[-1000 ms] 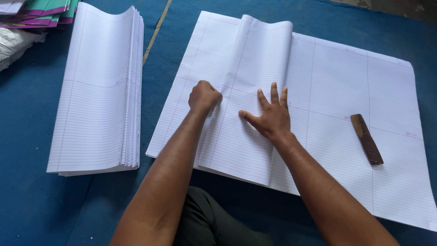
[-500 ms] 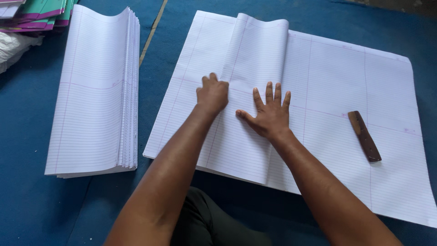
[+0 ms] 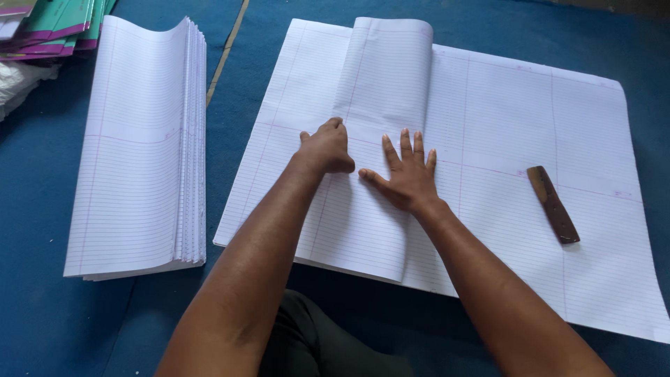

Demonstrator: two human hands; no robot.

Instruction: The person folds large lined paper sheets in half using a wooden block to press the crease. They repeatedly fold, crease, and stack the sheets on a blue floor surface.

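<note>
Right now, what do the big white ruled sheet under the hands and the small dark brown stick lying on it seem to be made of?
The big white ruled sheet looks like thin matte paper: it bends in a soft fold under the left hand and right hand, and printed lines cover it. The small dark brown stick seems to be wood, perhaps polished: flat, stiff, with a slight sheen.
</note>
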